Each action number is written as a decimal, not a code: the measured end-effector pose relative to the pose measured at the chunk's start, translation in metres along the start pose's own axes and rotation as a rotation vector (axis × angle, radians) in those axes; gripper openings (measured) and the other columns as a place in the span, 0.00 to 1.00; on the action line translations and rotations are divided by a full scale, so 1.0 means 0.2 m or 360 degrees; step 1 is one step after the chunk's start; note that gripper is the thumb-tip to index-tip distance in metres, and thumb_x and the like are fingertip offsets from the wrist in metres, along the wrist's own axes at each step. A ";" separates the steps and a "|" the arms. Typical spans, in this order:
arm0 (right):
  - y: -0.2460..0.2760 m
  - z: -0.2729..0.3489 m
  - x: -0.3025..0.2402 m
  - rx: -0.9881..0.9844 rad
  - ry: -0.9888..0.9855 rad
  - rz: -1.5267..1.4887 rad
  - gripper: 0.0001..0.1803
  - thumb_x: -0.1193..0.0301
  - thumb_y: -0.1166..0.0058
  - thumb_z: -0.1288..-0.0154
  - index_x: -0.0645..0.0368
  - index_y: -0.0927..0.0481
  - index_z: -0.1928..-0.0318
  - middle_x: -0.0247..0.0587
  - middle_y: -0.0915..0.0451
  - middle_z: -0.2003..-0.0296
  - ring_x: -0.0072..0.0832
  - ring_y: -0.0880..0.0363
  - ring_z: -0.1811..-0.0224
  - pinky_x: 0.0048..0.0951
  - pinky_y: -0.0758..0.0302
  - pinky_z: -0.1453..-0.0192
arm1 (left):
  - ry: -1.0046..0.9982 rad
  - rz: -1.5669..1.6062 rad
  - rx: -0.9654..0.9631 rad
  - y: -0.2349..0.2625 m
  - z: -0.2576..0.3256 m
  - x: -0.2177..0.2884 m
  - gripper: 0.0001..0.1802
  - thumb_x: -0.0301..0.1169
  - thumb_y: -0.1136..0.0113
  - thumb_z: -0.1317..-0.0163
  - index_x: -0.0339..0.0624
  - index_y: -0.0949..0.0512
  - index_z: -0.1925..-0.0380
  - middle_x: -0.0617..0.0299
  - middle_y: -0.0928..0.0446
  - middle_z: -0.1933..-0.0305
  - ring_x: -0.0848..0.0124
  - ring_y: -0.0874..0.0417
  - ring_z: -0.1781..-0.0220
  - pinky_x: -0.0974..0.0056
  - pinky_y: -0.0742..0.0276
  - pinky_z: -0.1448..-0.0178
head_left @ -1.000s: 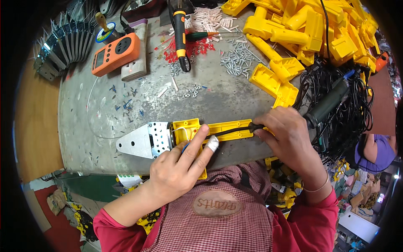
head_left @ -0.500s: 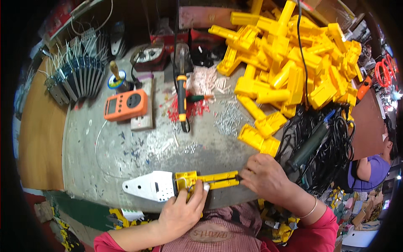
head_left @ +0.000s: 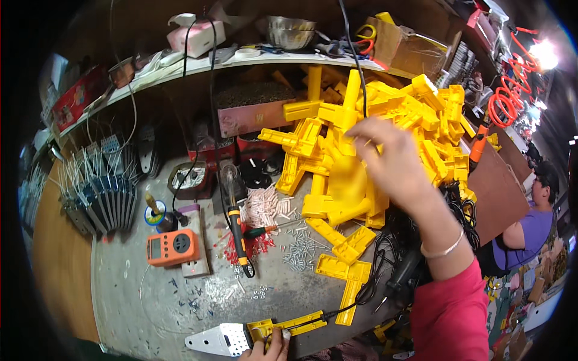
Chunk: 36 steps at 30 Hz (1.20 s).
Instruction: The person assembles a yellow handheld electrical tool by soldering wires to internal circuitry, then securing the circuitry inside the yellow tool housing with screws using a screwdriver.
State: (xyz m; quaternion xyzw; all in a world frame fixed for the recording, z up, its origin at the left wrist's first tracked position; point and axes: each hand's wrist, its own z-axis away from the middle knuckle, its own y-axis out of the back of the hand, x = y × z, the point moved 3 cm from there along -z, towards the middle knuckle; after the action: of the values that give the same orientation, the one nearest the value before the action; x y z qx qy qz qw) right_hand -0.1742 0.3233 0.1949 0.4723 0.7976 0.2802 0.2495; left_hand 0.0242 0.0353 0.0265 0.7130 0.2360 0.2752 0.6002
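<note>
At the near table edge lies a yellow plastic handle housing (head_left: 307, 325), its inside facing up. A white perforated metal plate (head_left: 220, 341) extends from its left end, and a black cord (head_left: 346, 308) leads away from its right end. My left hand (head_left: 268, 349) is closed on the housing near the plate, partly cut off by the lower picture edge. Over a heap of yellow plastic housings (head_left: 430, 159) my right hand (head_left: 391, 159) is raised with bent fingers. A motion-smeared yellow housing piece (head_left: 347, 180) appears in its grip, though the fingertip contact is blurred.
An orange meter (head_left: 173, 247) leans on a power strip (head_left: 194, 268) at left. Mid-table are a black-and-orange soldering iron (head_left: 237, 237), a green-handled screwdriver (head_left: 256, 231) and loose screws (head_left: 301, 248). Black cables (head_left: 376, 271) lie right; hanging cords cross the workspace. A person (head_left: 524, 231) sits far right.
My right hand has left the housing's right end and risen to the yellow heap. The cord now shows running from the housing. My left hand stays on it; the view has tilted upward.
</note>
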 end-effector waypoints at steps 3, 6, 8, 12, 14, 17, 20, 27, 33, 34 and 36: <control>0.31 -0.06 0.20 0.0355 -0.0378 -0.0007 0.07 0.75 0.46 0.39 0.63 0.18 0.62 0.47 0.16 0.65 0.36 0.17 0.63 0.31 0.23 0.55 | -0.0043 0.0016 -0.0016 0.00 0.00 0.00 0.35 0.32 0.40 0.51 0.36 0.31 0.38 0.49 0.34 0.34 0.56 0.24 0.53 0.63 0.17 0.65; 0.44 0.06 0.34 0.0230 -0.0651 0.0141 0.08 0.74 0.46 0.39 0.62 0.17 0.61 0.46 0.16 0.65 0.34 0.16 0.62 0.30 0.23 0.54 | -0.0014 0.0022 -0.0028 0.03 -0.01 0.01 0.35 0.30 0.42 0.50 0.34 0.32 0.38 0.51 0.30 0.38 0.57 0.23 0.53 0.64 0.18 0.65; 0.44 0.16 0.41 0.0019 -0.0654 0.0344 0.09 0.73 0.45 0.39 0.61 0.17 0.60 0.47 0.16 0.65 0.35 0.16 0.61 0.32 0.22 0.53 | -0.0003 0.0017 -0.0081 0.03 -0.01 0.01 0.33 0.29 0.43 0.49 0.34 0.31 0.39 0.50 0.30 0.39 0.53 0.24 0.51 0.62 0.18 0.59; 0.24 0.28 0.17 -0.0200 -0.0617 0.0076 0.10 0.70 0.44 0.39 0.60 0.18 0.58 0.49 0.17 0.62 0.42 0.18 0.58 0.36 0.23 0.50 | 0.0020 0.0009 -0.0123 0.02 -0.01 0.01 0.33 0.29 0.43 0.49 0.33 0.31 0.39 0.49 0.31 0.39 0.48 0.26 0.46 0.62 0.18 0.55; 0.04 0.32 -0.02 -0.0564 -0.0327 -0.0026 0.15 0.67 0.43 0.39 0.59 0.20 0.53 0.52 0.19 0.58 0.47 0.19 0.56 0.40 0.24 0.47 | 0.0030 0.0011 -0.0110 0.03 -0.01 0.00 0.34 0.30 0.42 0.50 0.33 0.31 0.39 0.49 0.31 0.38 0.48 0.27 0.43 0.62 0.18 0.55; -0.14 0.25 0.10 -0.0500 -0.0443 0.0162 0.22 0.59 0.48 0.35 0.59 0.23 0.47 0.56 0.20 0.55 0.50 0.21 0.52 0.45 0.26 0.45 | -0.0043 -0.0022 0.0011 0.03 -0.01 0.00 0.36 0.31 0.40 0.52 0.34 0.32 0.39 0.49 0.31 0.38 0.50 0.26 0.43 0.63 0.17 0.55; -0.23 0.13 0.22 -0.0838 -0.0827 -0.0032 0.26 0.51 0.56 0.31 0.58 0.22 0.45 0.57 0.21 0.52 0.50 0.22 0.49 0.44 0.29 0.41 | 0.0019 -0.0029 -0.0023 0.01 0.01 0.01 0.37 0.32 0.39 0.53 0.34 0.31 0.39 0.50 0.31 0.38 0.54 0.26 0.45 0.63 0.19 0.53; -0.15 0.11 0.17 -0.0200 -0.0958 0.0035 0.18 0.55 0.42 0.39 0.50 0.18 0.52 0.48 0.19 0.58 0.46 0.21 0.55 0.42 0.26 0.47 | 0.0024 -0.0092 0.0078 -0.01 0.03 0.01 0.38 0.36 0.38 0.53 0.34 0.31 0.39 0.49 0.31 0.39 0.54 0.26 0.50 0.54 0.26 0.45; -0.12 0.21 0.22 0.0241 -0.0610 0.0160 0.23 0.78 0.41 0.47 0.54 0.29 0.49 0.46 0.23 0.52 0.47 0.24 0.48 0.40 0.29 0.43 | 0.0041 -0.0084 0.0028 -0.01 0.01 0.01 0.42 0.38 0.36 0.55 0.34 0.33 0.37 0.50 0.33 0.36 0.56 0.27 0.50 0.55 0.26 0.45; -0.07 0.22 0.23 0.0322 -0.0628 0.0136 0.24 0.79 0.43 0.46 0.55 0.30 0.47 0.46 0.23 0.51 0.44 0.24 0.48 0.38 0.28 0.43 | -0.0035 -0.0115 0.0061 0.03 -0.04 0.00 0.34 0.35 0.40 0.53 0.37 0.28 0.42 0.53 0.29 0.39 0.63 0.26 0.57 0.64 0.27 0.60; -0.01 0.25 0.24 0.0542 -0.0641 -0.0262 0.27 0.81 0.45 0.43 0.57 0.34 0.42 0.46 0.24 0.49 0.37 0.24 0.47 0.32 0.27 0.42 | -0.0109 -0.0104 0.0104 0.00 -0.03 0.00 0.28 0.32 0.45 0.50 0.39 0.24 0.46 0.55 0.26 0.42 0.69 0.25 0.63 0.73 0.25 0.76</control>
State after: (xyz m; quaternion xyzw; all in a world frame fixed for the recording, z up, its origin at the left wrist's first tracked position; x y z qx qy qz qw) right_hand -0.1633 0.3766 0.1520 0.4872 0.8033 0.0211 0.3421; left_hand 0.0207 0.0390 0.0274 0.7332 0.2473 0.2230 0.5929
